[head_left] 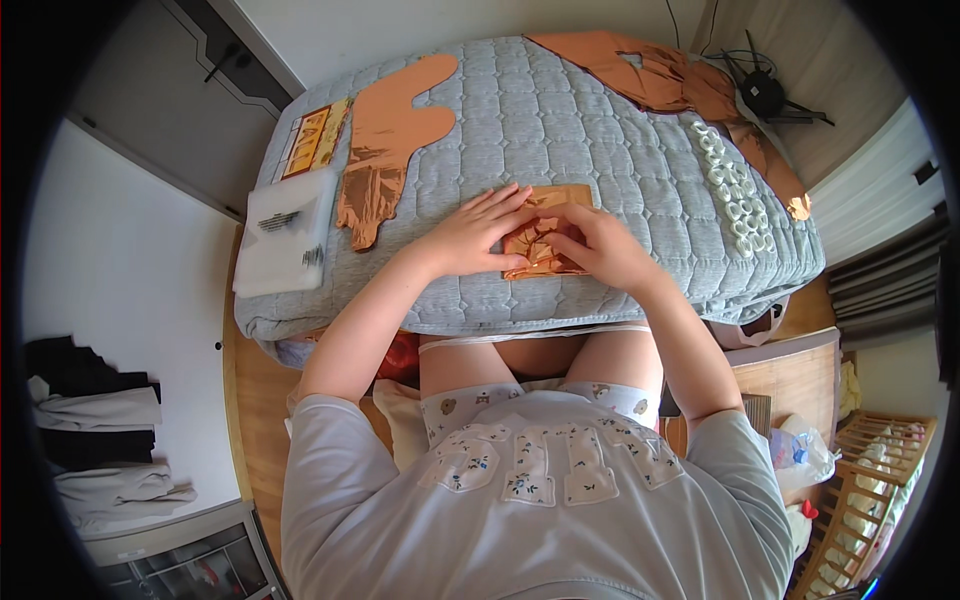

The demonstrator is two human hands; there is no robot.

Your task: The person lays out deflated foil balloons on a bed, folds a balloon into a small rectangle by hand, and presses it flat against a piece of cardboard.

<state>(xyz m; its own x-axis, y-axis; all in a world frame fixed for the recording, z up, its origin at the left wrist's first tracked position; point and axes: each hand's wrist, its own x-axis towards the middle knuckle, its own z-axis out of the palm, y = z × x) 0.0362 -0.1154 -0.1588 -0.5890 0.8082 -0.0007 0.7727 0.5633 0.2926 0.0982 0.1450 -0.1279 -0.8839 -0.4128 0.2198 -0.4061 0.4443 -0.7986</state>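
A folded, shiny copper-coloured foil balloon (pixel 541 262) lies crumpled in the middle, near the bed's front edge. Beneath it is a flat copper-coloured piece (pixel 572 192), whose far edge shows. My left hand (pixel 483 232) rests over the left side with its fingers stretched out and its thumb on the foil. From the right, my right hand (pixel 608 248) bends its fingers and thumb around a crinkled part of the balloon. Its fingertips are partly hidden. Farther left lies another flat foil balloon (pixel 390 120) with rounded lobes and a crumpled lower end.
The work surface is a grey quilted mattress (pixel 500 120). At its left lie a white translucent bag (pixel 285 235) with dark marks and a printed packet (pixel 312 140). Several small white rings (pixel 735 190) lie at the right, beside a long copper foil sheet (pixel 640 75). A black router-like device (pixel 762 93) stands behind.
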